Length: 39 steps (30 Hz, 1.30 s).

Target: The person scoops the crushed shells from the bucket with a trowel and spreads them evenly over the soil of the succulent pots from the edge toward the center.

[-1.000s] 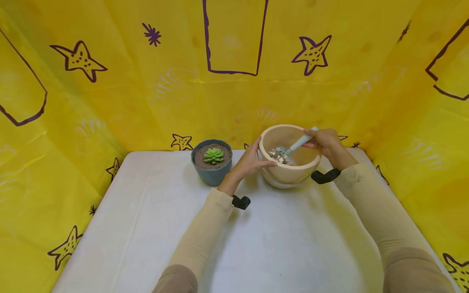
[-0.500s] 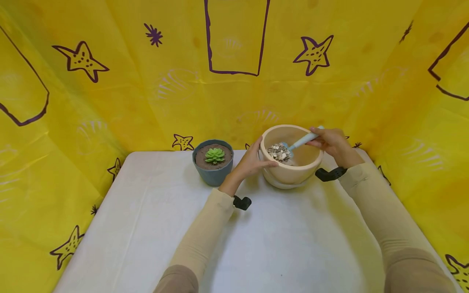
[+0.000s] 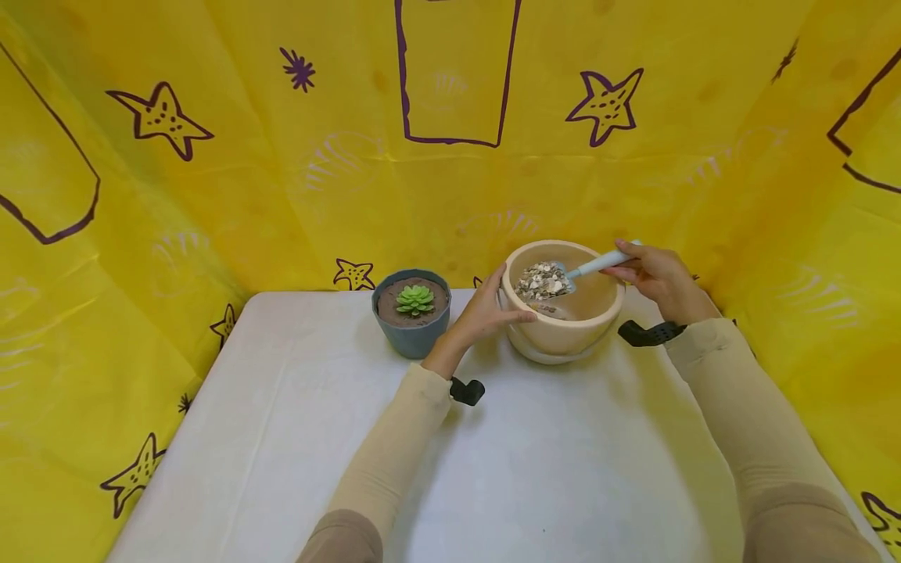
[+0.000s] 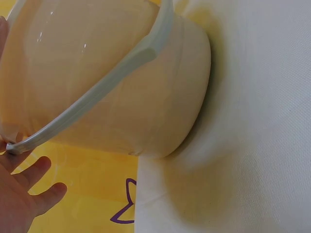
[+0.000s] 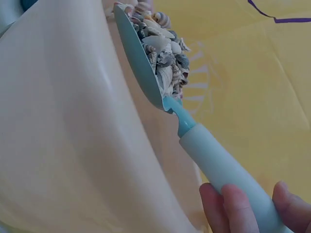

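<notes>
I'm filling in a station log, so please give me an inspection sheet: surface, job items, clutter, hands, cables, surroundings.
Surface: white table, rounded far corners.
Job items: cream bucket on the table, pale handle lowered against its side; light-blue scoop at the bucket's mouth, heaped with small shells.
Clutter: grey-blue pot with a green succulent, beside the bucket.
Hands: left hand holds the bucket's rim; right hand grips the scoop by its handle.
Cables: nothing seen.
Surroundings: yellow backdrop with purple-outlined starfish.
</notes>
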Tool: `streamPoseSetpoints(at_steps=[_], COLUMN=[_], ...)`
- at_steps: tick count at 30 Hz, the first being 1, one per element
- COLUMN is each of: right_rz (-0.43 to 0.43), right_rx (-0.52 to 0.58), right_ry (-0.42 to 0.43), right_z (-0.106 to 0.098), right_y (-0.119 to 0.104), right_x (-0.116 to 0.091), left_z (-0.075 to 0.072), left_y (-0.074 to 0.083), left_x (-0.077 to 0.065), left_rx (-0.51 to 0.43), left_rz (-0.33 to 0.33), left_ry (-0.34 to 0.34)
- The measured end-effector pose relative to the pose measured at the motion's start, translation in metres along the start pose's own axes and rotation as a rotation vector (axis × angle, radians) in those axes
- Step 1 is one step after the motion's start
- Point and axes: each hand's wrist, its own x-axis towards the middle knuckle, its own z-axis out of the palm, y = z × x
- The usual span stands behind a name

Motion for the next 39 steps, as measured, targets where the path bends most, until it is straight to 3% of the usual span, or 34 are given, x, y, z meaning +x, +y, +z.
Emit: streamPoseSetpoints(at_steps=[5,14,27,39], right_rz=[-0.043,-0.09,-0.156,-0.248], right_rx=[0.053,0.045,0.094,0.061], right_ry=[0.016,0.054,0.063,0.121], right_z=[-0.006,-0.014,-0.014,-0.017], right_y=[-0.001,0.004,0.005,0.011], right_x=[-0.002,-0.007,-0.01,-0.012], left_z=[0.001,0.003,0.0,0.0], left_y=[0.001,0.0,0.001,0.003], left_x=[0.001,-0.003,-0.001,-0.002], left_rx=[0.006,-0.006,0.025,0.075], left_rz=[0.005,0.009,0.005,-0.022], left_ry=[0.005,0.008,0.017,0.015])
